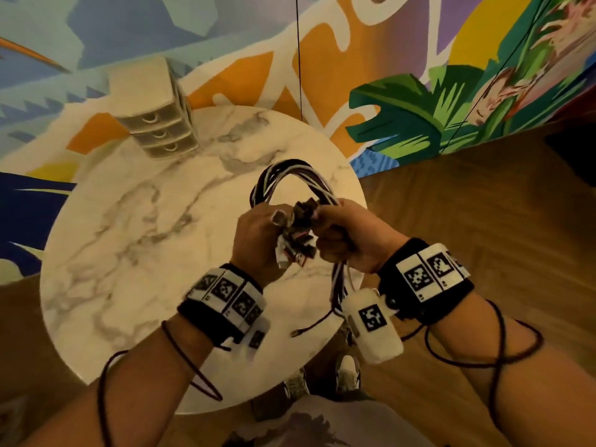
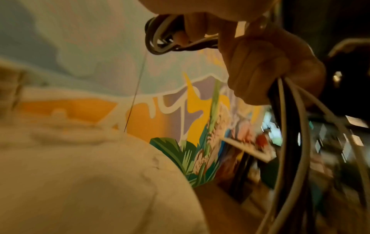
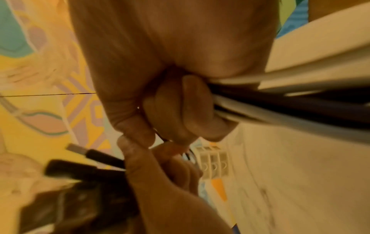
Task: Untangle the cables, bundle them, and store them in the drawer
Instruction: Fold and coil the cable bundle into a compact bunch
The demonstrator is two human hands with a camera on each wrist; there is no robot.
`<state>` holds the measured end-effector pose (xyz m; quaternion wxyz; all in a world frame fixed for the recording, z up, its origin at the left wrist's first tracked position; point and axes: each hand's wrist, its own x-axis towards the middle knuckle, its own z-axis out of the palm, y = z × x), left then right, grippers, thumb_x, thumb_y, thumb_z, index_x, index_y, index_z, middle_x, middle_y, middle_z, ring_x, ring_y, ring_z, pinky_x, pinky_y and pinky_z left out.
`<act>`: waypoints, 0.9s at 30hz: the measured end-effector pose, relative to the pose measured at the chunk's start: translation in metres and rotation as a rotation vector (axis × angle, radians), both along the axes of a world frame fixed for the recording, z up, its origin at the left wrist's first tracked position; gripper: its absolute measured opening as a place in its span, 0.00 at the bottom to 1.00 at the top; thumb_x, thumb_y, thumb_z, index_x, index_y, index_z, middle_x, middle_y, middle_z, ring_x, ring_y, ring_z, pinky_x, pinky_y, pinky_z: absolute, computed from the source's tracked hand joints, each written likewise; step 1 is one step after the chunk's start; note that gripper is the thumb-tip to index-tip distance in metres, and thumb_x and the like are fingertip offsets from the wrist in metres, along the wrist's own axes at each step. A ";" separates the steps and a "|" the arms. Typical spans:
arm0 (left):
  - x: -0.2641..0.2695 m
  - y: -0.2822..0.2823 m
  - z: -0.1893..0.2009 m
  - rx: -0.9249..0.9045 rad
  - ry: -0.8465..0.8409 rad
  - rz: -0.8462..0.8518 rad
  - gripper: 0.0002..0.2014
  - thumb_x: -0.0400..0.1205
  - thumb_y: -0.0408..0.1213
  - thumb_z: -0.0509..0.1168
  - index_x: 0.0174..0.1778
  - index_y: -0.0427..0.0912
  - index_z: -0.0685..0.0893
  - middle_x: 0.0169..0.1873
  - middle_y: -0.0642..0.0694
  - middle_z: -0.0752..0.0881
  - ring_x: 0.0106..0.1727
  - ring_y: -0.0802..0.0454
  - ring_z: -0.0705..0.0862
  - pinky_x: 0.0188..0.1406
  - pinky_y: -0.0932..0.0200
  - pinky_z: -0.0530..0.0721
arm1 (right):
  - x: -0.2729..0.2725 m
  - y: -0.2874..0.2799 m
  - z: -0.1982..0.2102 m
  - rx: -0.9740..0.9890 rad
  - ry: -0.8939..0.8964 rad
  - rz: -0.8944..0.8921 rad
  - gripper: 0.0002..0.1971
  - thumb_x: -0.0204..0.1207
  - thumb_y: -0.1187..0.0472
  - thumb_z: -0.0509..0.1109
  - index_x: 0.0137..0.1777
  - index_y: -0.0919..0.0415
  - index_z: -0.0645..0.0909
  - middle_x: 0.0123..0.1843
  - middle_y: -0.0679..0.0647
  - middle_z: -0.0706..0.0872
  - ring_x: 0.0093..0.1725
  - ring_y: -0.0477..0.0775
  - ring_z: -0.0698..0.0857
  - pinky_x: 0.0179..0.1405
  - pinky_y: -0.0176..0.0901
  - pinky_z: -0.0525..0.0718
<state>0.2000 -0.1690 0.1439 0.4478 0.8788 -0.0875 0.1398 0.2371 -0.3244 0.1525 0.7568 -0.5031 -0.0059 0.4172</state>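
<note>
I see both hands raised above the round white marble-patterned bench (image 1: 129,240), sharing one bundle of black and white cables (image 1: 292,179). My left hand (image 1: 261,240) has its fingers (image 1: 278,217) curled round the plug ends of the bundle, a cluster of dark and pale connectors (image 1: 298,243) sticking out beside its knuckles toward me. My right hand (image 1: 348,237) is closed tight on the cable strands just beside the left, the two hands touching or nearly so. Between and beyond them the cables arch up in a loop over the bench, and below the right hand the rest of the strands hang down past the bench edge, one thin dark end (image 1: 309,327) trailing over the marble. The right wrist view shows the right hand's fingers (image 3: 192,110) wrapped fully round white and black strands (image 3: 280,98), with the left hand (image 3: 160,174) beneath holding black plugs (image 3: 96,156). The left wrist view shows the right hand (image 2: 270,63) gripping the hanging strands (image 2: 290,126); it is blurred. At the far side of the bench stands a small beige plastic three-drawer unit (image 1: 161,124), all drawers closed, well apart from the cables. Behind it is a colourful painted mural wall (image 1: 419,91), and to the right a wooden floor (image 1: 483,204).
</note>
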 end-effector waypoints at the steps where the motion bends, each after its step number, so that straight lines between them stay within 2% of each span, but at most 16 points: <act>1: 0.001 0.001 -0.005 -0.007 0.026 0.054 0.12 0.69 0.45 0.60 0.29 0.39 0.77 0.23 0.37 0.80 0.33 0.36 0.83 0.35 0.43 0.85 | -0.001 0.002 0.002 0.013 0.011 0.025 0.13 0.66 0.68 0.62 0.23 0.54 0.70 0.17 0.46 0.60 0.15 0.43 0.56 0.21 0.33 0.51; 3: 0.006 0.002 -0.007 -0.081 0.101 0.095 0.09 0.71 0.45 0.62 0.30 0.45 0.82 0.24 0.53 0.83 0.32 0.54 0.83 0.33 0.52 0.81 | -0.003 0.005 0.005 0.011 0.024 0.100 0.15 0.65 0.71 0.61 0.23 0.52 0.73 0.17 0.46 0.60 0.15 0.43 0.57 0.21 0.33 0.51; 4: 0.007 0.003 -0.004 -0.195 0.164 0.097 0.05 0.71 0.46 0.64 0.32 0.53 0.83 0.26 0.56 0.84 0.33 0.59 0.82 0.38 0.52 0.84 | -0.004 0.007 0.006 -0.006 0.029 0.141 0.16 0.66 0.73 0.61 0.23 0.52 0.71 0.17 0.46 0.61 0.15 0.43 0.57 0.21 0.33 0.51; 5: 0.008 0.002 0.002 -0.360 0.256 0.076 0.03 0.70 0.48 0.66 0.32 0.58 0.85 0.30 0.55 0.86 0.38 0.57 0.85 0.43 0.51 0.83 | -0.006 0.010 0.007 -0.028 0.035 0.187 0.18 0.69 0.74 0.60 0.24 0.53 0.67 0.17 0.46 0.61 0.15 0.43 0.58 0.21 0.34 0.51; 7: 0.010 0.000 0.009 -0.609 0.439 -0.015 0.03 0.71 0.48 0.74 0.36 0.54 0.89 0.38 0.48 0.90 0.44 0.50 0.88 0.44 0.56 0.86 | -0.008 0.016 0.007 -0.048 0.051 0.274 0.20 0.72 0.75 0.59 0.25 0.53 0.62 0.17 0.46 0.62 0.15 0.43 0.58 0.22 0.34 0.52; 9: 0.010 -0.003 0.016 -0.637 0.480 -0.020 0.04 0.72 0.41 0.74 0.38 0.46 0.88 0.37 0.46 0.90 0.41 0.50 0.89 0.42 0.59 0.85 | -0.010 0.024 0.009 -0.058 0.049 0.300 0.20 0.71 0.74 0.60 0.25 0.54 0.61 0.18 0.47 0.62 0.16 0.43 0.59 0.21 0.35 0.53; 11: 0.014 -0.004 0.020 -0.637 0.473 0.101 0.04 0.75 0.34 0.72 0.36 0.42 0.86 0.31 0.48 0.88 0.36 0.51 0.86 0.40 0.56 0.83 | -0.010 0.032 0.009 -0.156 -0.015 0.241 0.18 0.74 0.73 0.62 0.27 0.57 0.64 0.18 0.47 0.63 0.17 0.45 0.60 0.20 0.36 0.56; 14: 0.022 -0.002 0.019 -0.623 0.429 0.305 0.06 0.76 0.33 0.71 0.34 0.45 0.84 0.27 0.49 0.83 0.32 0.50 0.81 0.39 0.52 0.81 | -0.015 0.041 0.006 -0.418 -0.265 0.092 0.12 0.77 0.66 0.67 0.32 0.62 0.73 0.22 0.51 0.70 0.21 0.49 0.70 0.23 0.41 0.74; 15: 0.024 -0.002 0.019 -0.611 0.410 0.353 0.07 0.76 0.34 0.71 0.33 0.47 0.84 0.26 0.50 0.82 0.32 0.51 0.80 0.39 0.50 0.80 | -0.018 0.043 0.005 -0.498 -0.359 0.063 0.12 0.77 0.63 0.68 0.33 0.62 0.74 0.25 0.53 0.71 0.23 0.49 0.72 0.26 0.42 0.77; 16: 0.026 -0.003 0.018 -0.599 0.392 0.378 0.08 0.76 0.34 0.72 0.33 0.48 0.83 0.24 0.52 0.81 0.31 0.52 0.79 0.40 0.51 0.80 | -0.021 0.045 0.003 -0.566 -0.442 0.036 0.13 0.77 0.60 0.69 0.33 0.62 0.72 0.25 0.53 0.71 0.24 0.49 0.71 0.27 0.43 0.75; 18: 0.023 -0.007 0.017 -0.644 0.386 0.367 0.06 0.76 0.36 0.73 0.35 0.48 0.84 0.24 0.56 0.81 0.32 0.55 0.80 0.40 0.54 0.79 | -0.024 0.045 0.002 -0.634 -0.521 -0.015 0.17 0.76 0.61 0.70 0.28 0.60 0.68 0.21 0.50 0.67 0.19 0.44 0.66 0.23 0.41 0.65; 20: 0.018 -0.009 0.015 -0.766 0.444 0.255 0.02 0.73 0.40 0.72 0.37 0.47 0.87 0.29 0.54 0.85 0.37 0.54 0.83 0.42 0.55 0.81 | -0.021 0.043 0.007 -0.594 -0.491 0.015 0.18 0.75 0.64 0.68 0.25 0.59 0.67 0.19 0.49 0.65 0.15 0.43 0.62 0.21 0.40 0.61; 22: 0.013 -0.006 0.012 -0.830 0.542 0.081 0.08 0.73 0.43 0.68 0.38 0.42 0.87 0.36 0.50 0.88 0.42 0.54 0.85 0.41 0.58 0.85 | -0.017 0.040 0.013 -0.496 -0.418 0.136 0.16 0.75 0.68 0.65 0.28 0.60 0.66 0.20 0.51 0.64 0.16 0.46 0.61 0.18 0.38 0.60; 25: 0.010 0.000 0.015 -0.862 0.622 0.001 0.09 0.78 0.37 0.64 0.36 0.36 0.83 0.30 0.47 0.84 0.33 0.54 0.83 0.31 0.61 0.81 | -0.015 0.039 0.015 -0.336 -0.303 0.271 0.13 0.76 0.69 0.63 0.32 0.59 0.66 0.22 0.52 0.60 0.19 0.47 0.57 0.18 0.35 0.55; 27: 0.012 0.001 0.016 -0.894 0.621 0.050 0.12 0.80 0.33 0.62 0.30 0.38 0.78 0.25 0.48 0.79 0.26 0.55 0.78 0.27 0.63 0.77 | -0.015 0.041 0.012 -0.282 -0.257 0.267 0.18 0.76 0.70 0.63 0.28 0.57 0.63 0.20 0.50 0.61 0.20 0.47 0.57 0.20 0.37 0.54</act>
